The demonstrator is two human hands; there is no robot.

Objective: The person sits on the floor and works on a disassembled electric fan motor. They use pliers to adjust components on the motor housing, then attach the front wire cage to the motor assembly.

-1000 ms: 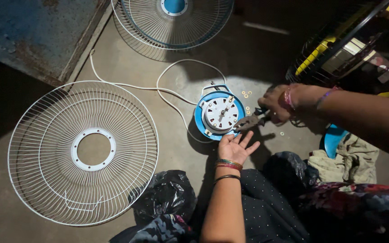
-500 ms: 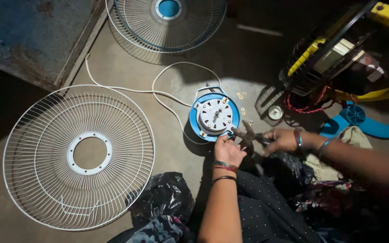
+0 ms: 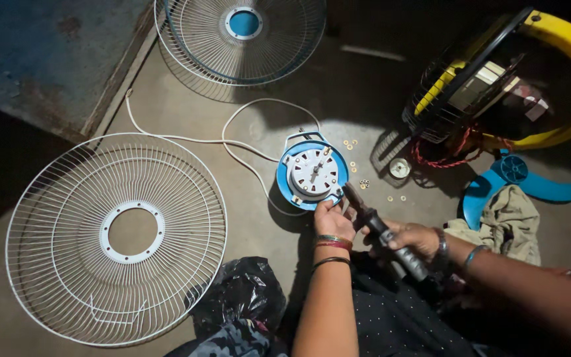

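Observation:
A round fan motor (image 3: 312, 174) with a blue housing lies face up on the concrete floor, a white cord running from it. My left hand (image 3: 330, 220), bangles at the wrist, rests at the motor's lower right rim and touches it. My right hand (image 3: 410, 240) grips the handle of a dark screwdriver (image 3: 373, 223); the tool's tip points up-left at the motor's edge, beside my left fingers.
A white wire fan guard (image 3: 117, 237) lies at left, a second guard with a blue hub (image 3: 242, 33) at the top. Small screws and washers (image 3: 363, 183) dot the floor right of the motor. A yellow caged fan (image 3: 503, 79), a blue blade (image 3: 517, 180), a rag (image 3: 507, 221) and a black bag (image 3: 242, 294) lie around.
My right hand has drawn back toward my lap with the tool, whose tip is now at the motor's lower right edge. My left hand has closed onto the motor's rim.

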